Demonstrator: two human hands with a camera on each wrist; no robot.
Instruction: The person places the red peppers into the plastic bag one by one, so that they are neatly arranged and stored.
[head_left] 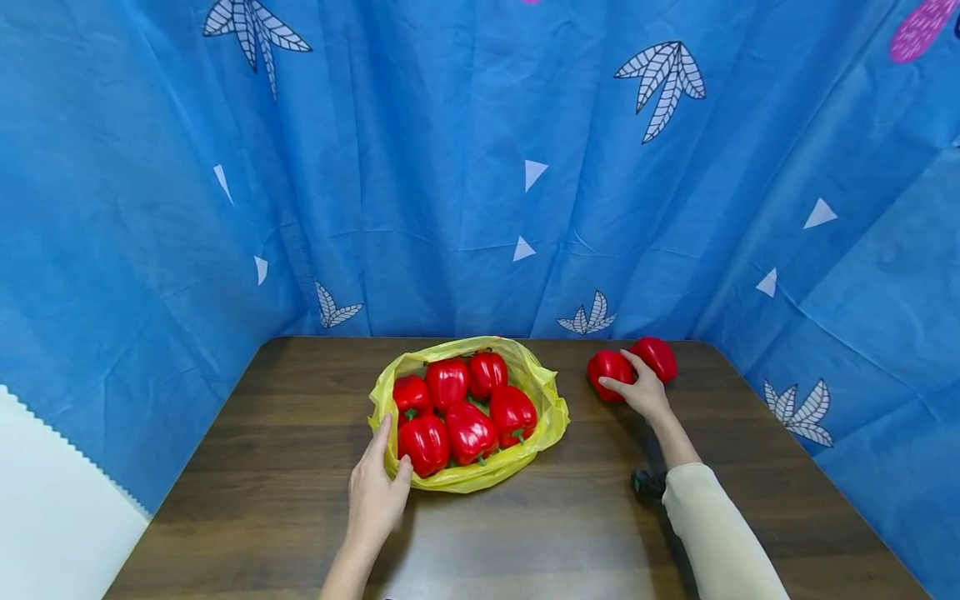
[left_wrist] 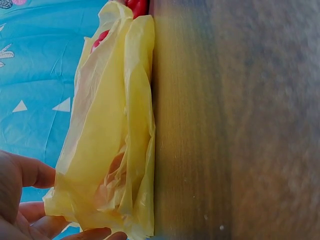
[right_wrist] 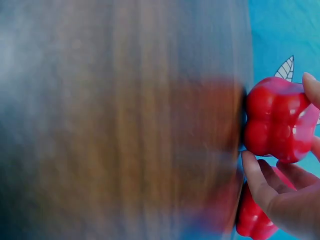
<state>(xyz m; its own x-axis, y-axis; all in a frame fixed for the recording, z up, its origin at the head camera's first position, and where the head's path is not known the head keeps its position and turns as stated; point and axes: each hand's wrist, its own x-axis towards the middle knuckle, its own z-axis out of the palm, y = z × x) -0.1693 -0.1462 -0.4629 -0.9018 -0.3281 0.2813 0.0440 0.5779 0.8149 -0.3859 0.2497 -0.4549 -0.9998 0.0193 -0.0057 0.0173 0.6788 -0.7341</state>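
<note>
A yellow plastic bag (head_left: 551,421) stands wide open in the middle of the table, with several glossy red bell peppers (head_left: 447,382) inside. My left hand (head_left: 375,492) holds the bag's near-left edge, its thumb at the near rim and its fingers round the side. In the left wrist view, the thumb and fingers meet the yellow film (left_wrist: 100,155). Over on the right, my right hand (head_left: 645,390) grips a red bell pepper (right_wrist: 275,120) between thumb and fingers. Close behind the fingers lies another red bell pepper (head_left: 658,360).
The dark wooden table (head_left: 270,467) ends at a blue curtain (head_left: 450,167) printed with leaves and white triangles. A small black device (head_left: 647,485) sits at my right wrist. White material (head_left: 52,500) shows at the lower left, beyond the table.
</note>
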